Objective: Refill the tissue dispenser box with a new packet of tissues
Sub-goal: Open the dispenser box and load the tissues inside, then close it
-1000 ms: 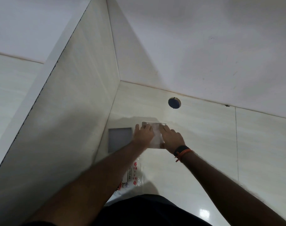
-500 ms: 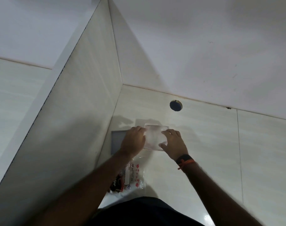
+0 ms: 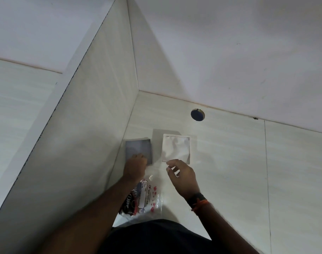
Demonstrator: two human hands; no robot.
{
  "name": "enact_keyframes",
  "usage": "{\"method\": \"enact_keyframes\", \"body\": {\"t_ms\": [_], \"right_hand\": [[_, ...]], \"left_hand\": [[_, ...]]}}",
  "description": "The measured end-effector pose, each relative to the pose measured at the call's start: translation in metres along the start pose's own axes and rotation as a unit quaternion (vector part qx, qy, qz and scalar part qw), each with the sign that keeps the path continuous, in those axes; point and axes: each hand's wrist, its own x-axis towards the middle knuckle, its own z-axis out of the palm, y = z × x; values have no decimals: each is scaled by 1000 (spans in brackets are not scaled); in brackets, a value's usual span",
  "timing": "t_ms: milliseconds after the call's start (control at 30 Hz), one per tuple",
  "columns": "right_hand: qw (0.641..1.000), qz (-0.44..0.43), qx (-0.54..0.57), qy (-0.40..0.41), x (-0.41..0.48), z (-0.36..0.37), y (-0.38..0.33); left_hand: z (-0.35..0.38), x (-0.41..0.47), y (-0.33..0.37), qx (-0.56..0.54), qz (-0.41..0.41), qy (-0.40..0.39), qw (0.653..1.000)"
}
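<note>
A square white tissue box (image 3: 162, 149) lies open on the pale floor, with white tissues (image 3: 176, 148) filling it. Left of it lies a flat grey lid (image 3: 138, 147) by the wall. My left hand (image 3: 135, 166) rests on the lid's near edge; whether it grips the lid is unclear. My right hand (image 3: 182, 174) hovers just in front of the box, fingers loosely curled and apart, holding nothing. A clear plastic tissue wrapper (image 3: 147, 197) with red and black print lies under my left forearm.
A tiled wall (image 3: 74, 134) rises close on the left and meets the back wall at a corner. A round dark blue hole (image 3: 197, 115) sits in the floor behind the box. My dark-clothed lap (image 3: 156, 237) fills the bottom edge.
Both hands have come off the box. The left hand moved left onto the grey lid and the right hand drew back toward me. The tissues now lie uncovered in the box.
</note>
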Motion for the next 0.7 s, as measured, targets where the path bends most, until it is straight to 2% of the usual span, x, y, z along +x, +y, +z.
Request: {"method": "enact_keyframes", "body": {"t_ms": [100,167,267,367,467,533,600,700], "right_hand": [[998,22,54,38,6,-1,-4],[993,42,98,58,13,-3,-6],[980,73,166,78,29,-6,-6],[963,122,225,79,45,-9,-7],[947,159,269,70,55,-13,-8],[945,148,284,71,57,-17,-7],[944,150,281,81,56,-24,-5],[939,188,262,119,56,-31,9]], "left_hand": [[-12,1,6,-49,23,121,991],[-30,-1,13,-117,18,212,970],[-60,-5,27,-223,-19,272,936],[-84,-7,43,-354,-67,279,890],[-95,5,56,-478,-196,217,828],[-93,11,60,-531,-242,176,792],[-91,14,63,-522,-236,164,803],[-87,18,71,-436,-188,142,869]]}}
